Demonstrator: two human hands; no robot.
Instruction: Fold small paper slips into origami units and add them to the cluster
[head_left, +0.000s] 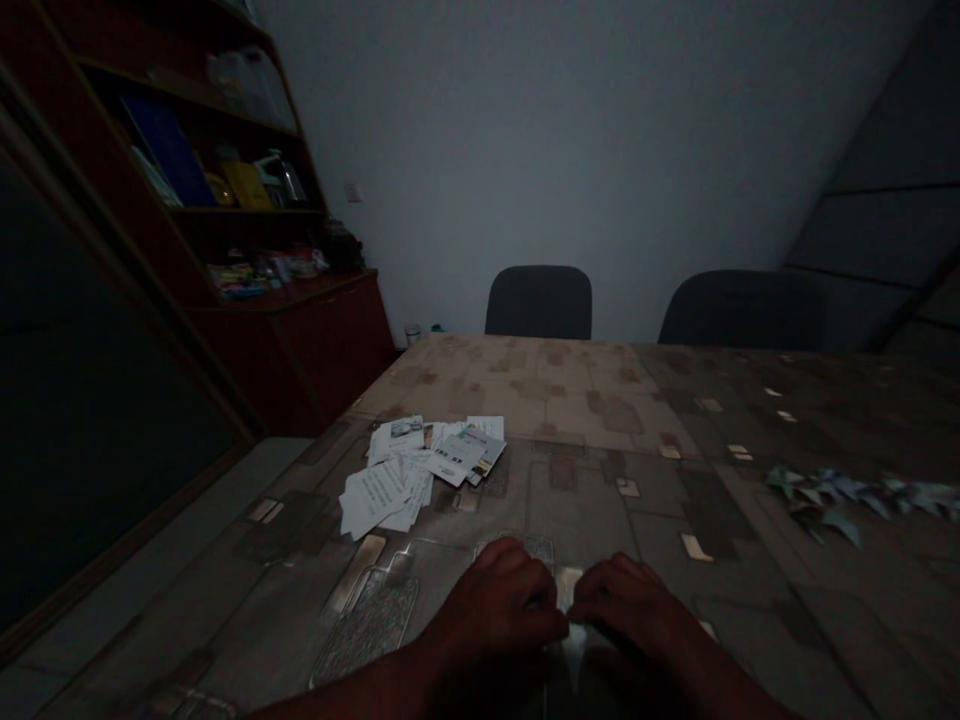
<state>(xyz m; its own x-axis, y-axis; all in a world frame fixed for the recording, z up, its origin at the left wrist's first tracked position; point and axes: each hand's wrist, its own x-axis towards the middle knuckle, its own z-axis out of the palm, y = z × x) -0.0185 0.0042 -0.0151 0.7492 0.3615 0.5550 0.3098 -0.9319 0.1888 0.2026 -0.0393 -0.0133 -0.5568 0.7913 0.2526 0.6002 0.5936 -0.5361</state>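
Observation:
Close to the near edge of the table, my left hand point(514, 595) and my right hand point(626, 605) come together with their fingers curled. Between them they pinch a small white piece of paper point(574, 650), partly hidden by the fingers. In the dim light its exact shape is hard to make out. Beyond my left hand lies a loose pile of printed paper cards point(382, 495), overlapping one another. Far to the right, a row of folded paper pieces point(862, 495) rests on the cloth.
A patterned tablecloth point(465, 555) covers the long table. Two dark chairs point(538, 302) stand at its far side against a pale wall. At the left is a reddish wooden cabinet point(330, 335) whose shelves hold a kettle point(289, 180), folders and small items.

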